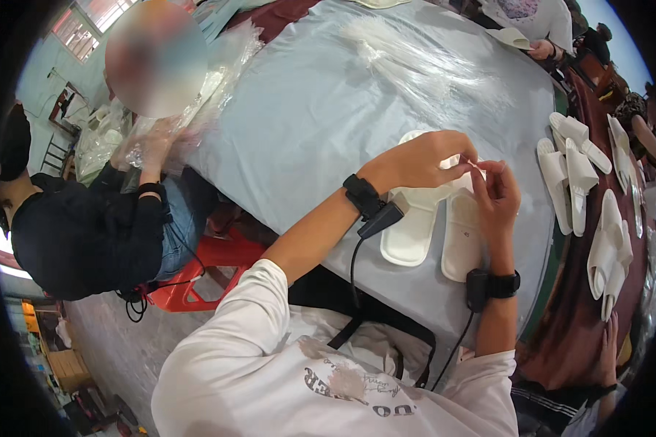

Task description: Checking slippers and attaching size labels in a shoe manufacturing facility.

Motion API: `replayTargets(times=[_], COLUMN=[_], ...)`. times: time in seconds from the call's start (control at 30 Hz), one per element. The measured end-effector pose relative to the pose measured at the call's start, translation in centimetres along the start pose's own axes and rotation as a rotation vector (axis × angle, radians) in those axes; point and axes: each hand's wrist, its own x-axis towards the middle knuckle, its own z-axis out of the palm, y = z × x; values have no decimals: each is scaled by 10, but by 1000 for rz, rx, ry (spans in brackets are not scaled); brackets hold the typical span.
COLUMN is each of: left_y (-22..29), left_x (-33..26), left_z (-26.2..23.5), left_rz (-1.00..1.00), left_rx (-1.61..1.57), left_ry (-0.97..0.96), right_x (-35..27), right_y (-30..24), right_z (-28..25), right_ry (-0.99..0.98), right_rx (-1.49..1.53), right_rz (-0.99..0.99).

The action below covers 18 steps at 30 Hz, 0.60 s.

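Observation:
Over the near right part of the table my left hand (431,159) and my right hand (498,195) meet fingertip to fingertip. Both are closed in a pinch; whatever lies between the fingers is too small to make out. Just beneath them lies a pair of white slippers, soles toward me: the left slipper (408,239) shows most of its footbed, while the right slipper (459,244) is partly covered by my right hand. My hands hide much of the slippers' far ends.
Clear plastic bags (423,62) lie across the far side of the pale-covered table (284,124). More white slippers (572,171) rest to the right, some on a dark red cloth (572,306). At left a co-worker (87,226) handles plastic by a red stool (204,273); another person holds a slipper (510,38) at far right.

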Motion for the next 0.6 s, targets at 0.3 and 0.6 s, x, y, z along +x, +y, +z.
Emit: replayTargets(times=[0.3, 0.6], left_y=[-10, -1], left_x=[1, 3], left_z=[2, -5], left_rz=[164, 141], left_rx=[29, 69], left_ry=[108, 45], right_x=[-3, -2], right_y=[6, 23], right_z=[-8, -8], right_ry=[-19, -47], right_rx=[-36, 102], right_rz=[4, 52])
